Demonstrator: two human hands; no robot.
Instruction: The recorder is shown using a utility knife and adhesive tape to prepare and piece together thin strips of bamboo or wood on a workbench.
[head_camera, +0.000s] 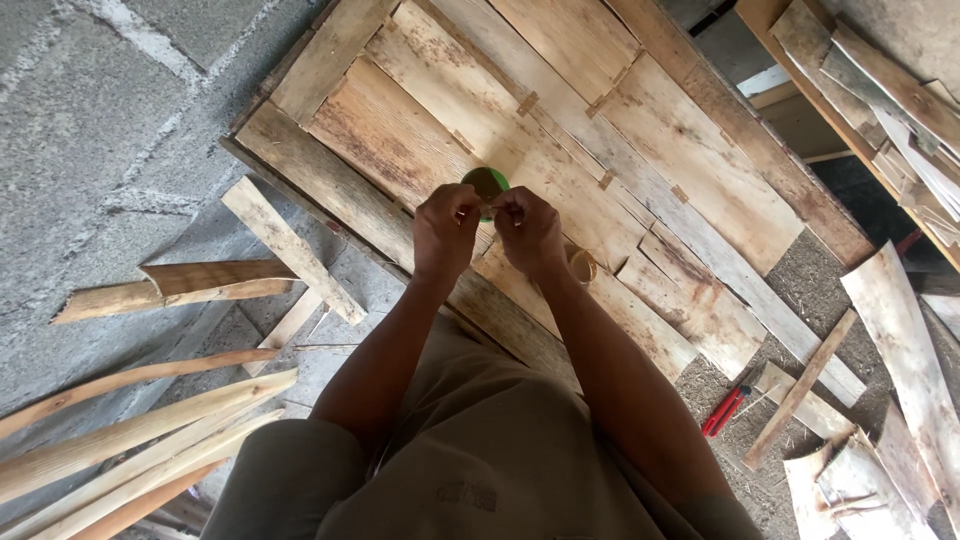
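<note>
Right between the two hands sits something small and pinched, too tiny to make out. The left hand (445, 228) and the right hand (528, 230) are both curled closed, fingertips meeting knuckle to knuckle over it, so each grips one side of that small piece. Just beyond the fingertips, half hidden by them, a round green cup (486, 184) stands on the wooden panel (640, 150), a flat board made of pale, stained slats joined edge to edge. Just to the right of the right hand, near the wrist, a small tan ring-shaped roll (582, 266) lies on the same panel. Further right and nearer the person, red-handled pliers (724, 411) lie on the gritty floor beside a thin wooden strip (800, 388). To the left of the left hand, a loose plank (290, 248) leans off the panel's edge, and below it long pale split poles (130, 430) lie fanned on the concrete floor (100, 120). More curled bark-like sheets (900, 340) lie far right.
</note>
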